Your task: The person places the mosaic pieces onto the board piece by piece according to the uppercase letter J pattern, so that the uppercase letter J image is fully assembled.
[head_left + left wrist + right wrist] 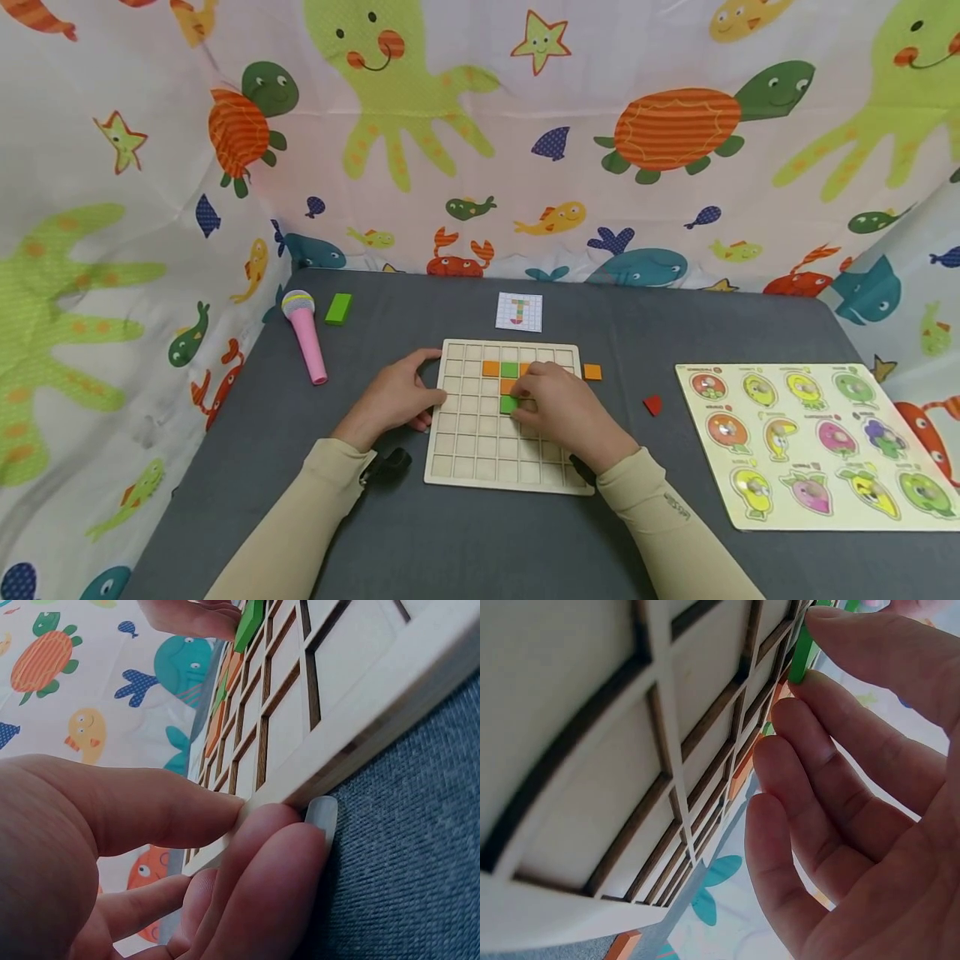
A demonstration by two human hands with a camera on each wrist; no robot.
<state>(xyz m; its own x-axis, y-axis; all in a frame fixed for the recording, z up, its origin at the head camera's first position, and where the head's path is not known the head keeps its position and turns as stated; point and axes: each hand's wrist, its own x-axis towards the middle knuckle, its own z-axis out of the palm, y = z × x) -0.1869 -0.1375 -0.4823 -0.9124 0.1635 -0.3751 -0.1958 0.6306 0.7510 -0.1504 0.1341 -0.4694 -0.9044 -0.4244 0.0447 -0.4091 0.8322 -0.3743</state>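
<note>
Currently, a wooden grid board (pixel 473 446) lies on a dark grey tabletop (pixel 480 550), its middle the centre of the dial. At nine o'clock, the left hand (pixel 390 402) has its thumb and curled fingers gripping the board's edge. Reaching in from four o'clock, the right hand (pixel 567 408) pinches a green tile (pixel 507 405) between thumb and forefinger near the board's centre; whether the tile touches the board, I cannot tell. Towards twelve sit three orange tiles (pixel 491 368) and another green one (pixel 509 369). Just outside lies a loose orange square (pixel 592 372) at two, a patterned card (pixel 519 312) at twelve, a red piece (pixel 652 406) at three and a pink microphone (pixel 306 337) near ten.
</note>
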